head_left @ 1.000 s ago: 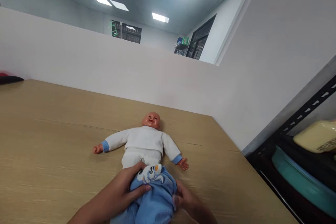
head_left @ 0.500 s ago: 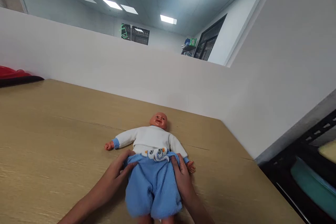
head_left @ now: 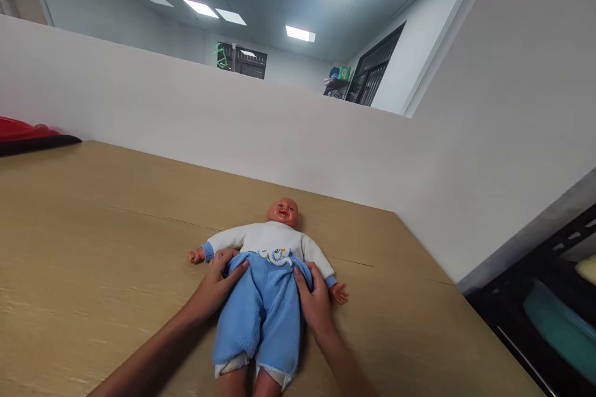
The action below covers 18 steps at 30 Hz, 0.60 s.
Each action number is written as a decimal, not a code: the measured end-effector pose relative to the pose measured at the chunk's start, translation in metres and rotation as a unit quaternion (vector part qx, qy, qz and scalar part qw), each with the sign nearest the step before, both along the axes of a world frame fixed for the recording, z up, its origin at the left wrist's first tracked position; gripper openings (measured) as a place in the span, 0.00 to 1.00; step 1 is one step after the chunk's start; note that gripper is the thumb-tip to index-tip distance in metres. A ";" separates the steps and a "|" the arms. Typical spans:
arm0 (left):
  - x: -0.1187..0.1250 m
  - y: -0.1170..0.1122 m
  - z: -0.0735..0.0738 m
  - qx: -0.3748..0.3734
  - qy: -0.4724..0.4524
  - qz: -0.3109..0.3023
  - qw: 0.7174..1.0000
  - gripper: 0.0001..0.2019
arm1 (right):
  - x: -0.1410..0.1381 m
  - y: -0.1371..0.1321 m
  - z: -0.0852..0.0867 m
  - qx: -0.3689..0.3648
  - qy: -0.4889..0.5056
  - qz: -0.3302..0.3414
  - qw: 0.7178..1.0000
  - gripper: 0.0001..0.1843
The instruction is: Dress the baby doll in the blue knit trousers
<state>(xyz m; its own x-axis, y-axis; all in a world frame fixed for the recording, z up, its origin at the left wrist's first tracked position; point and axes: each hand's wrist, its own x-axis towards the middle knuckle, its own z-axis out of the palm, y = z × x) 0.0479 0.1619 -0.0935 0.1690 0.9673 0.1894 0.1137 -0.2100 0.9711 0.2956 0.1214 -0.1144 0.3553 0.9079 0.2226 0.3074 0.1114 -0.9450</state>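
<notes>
On the bench [head_left: 116, 260], blue trousers [head_left: 237, 322] cover most of the baby doll's [head_left: 282, 212] legs, seemingly nearly on; at its belly, left hand [head_left: 218, 279] and right hand [head_left: 316, 303] grip the waistband [head_left: 255, 259], not yet released.

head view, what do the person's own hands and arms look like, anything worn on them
The left hand and right hand are bare, with no gloves and no rings visible on the fingers. The left forearm and right forearm look slender; no sleeve, watch or bracelet shows.
</notes>
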 end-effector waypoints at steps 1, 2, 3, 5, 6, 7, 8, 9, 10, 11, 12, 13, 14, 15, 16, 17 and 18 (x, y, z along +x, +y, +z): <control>0.000 0.000 0.001 -0.004 -0.008 -0.003 1.000 0.22 | 0.001 0.000 0.000 0.005 -0.001 0.000 1.000 0.29; 0.000 0.001 0.002 -0.011 -0.016 -0.011 1.000 0.22 | 0.002 0.000 0.001 0.008 -0.001 -0.003 1.000 0.28; 0.001 0.001 0.003 -0.016 -0.024 -0.017 0.999 0.21 | 0.003 0.002 0.001 0.009 0.001 -0.007 1.000 0.28; 0.003 0.005 0.005 -0.022 -0.036 -0.018 0.999 0.19 | 0.007 0.007 0.002 0.009 0.009 -0.016 1.000 0.29; 0.005 0.008 0.005 -0.024 -0.041 -0.016 0.999 0.19 | 0.008 0.012 0.001 0.009 0.015 -0.018 1.000 0.30; 0.008 0.012 0.006 -0.028 -0.045 -0.017 0.998 0.19 | 0.010 0.017 0.000 0.008 0.022 -0.019 1.000 0.31; 0.010 0.017 0.007 -0.033 -0.049 -0.020 0.998 0.19 | 0.011 0.023 -0.002 0.009 0.030 -0.019 0.999 0.33; 0.013 0.021 0.008 -0.038 -0.055 -0.026 0.997 0.20 | 0.011 0.029 -0.003 0.008 0.037 -0.017 0.999 0.34; 0.015 0.026 0.008 -0.045 -0.061 -0.034 0.997 0.20 | 0.011 0.034 -0.005 0.007 0.046 -0.014 0.999 0.36; 0.017 0.030 0.009 -0.053 -0.067 -0.043 0.995 0.21 | 0.011 0.039 -0.007 0.005 0.055 -0.008 0.998 0.38; 0.019 0.034 0.009 -0.062 -0.074 -0.054 0.994 0.22 | 0.010 0.043 -0.008 0.001 0.064 0.001 0.998 0.40; 0.019 0.037 0.010 -0.073 -0.080 -0.065 0.992 0.23 | 0.010 0.045 -0.009 -0.005 0.073 0.013 0.997 0.40; 0.019 0.038 0.010 -0.086 -0.086 -0.076 0.990 0.23 | 0.010 0.046 -0.008 -0.011 0.081 0.027 0.996 0.40; 0.017 0.039 0.010 -0.100 -0.092 -0.087 0.987 0.23 | 0.010 0.045 -0.008 -0.017 0.089 0.043 0.995 0.39; 0.015 0.040 0.009 -0.113 -0.098 -0.099 0.984 0.24 | 0.011 0.043 -0.007 -0.023 0.095 0.060 0.993 0.38; 0.011 0.039 0.008 -0.127 -0.104 -0.109 0.980 0.24 | 0.014 0.040 -0.005 -0.030 0.100 0.074 0.992 0.35; 0.007 0.038 0.007 -0.139 -0.107 -0.119 0.977 0.24 | 0.018 0.035 -0.004 -0.038 0.104 0.086 0.990 0.32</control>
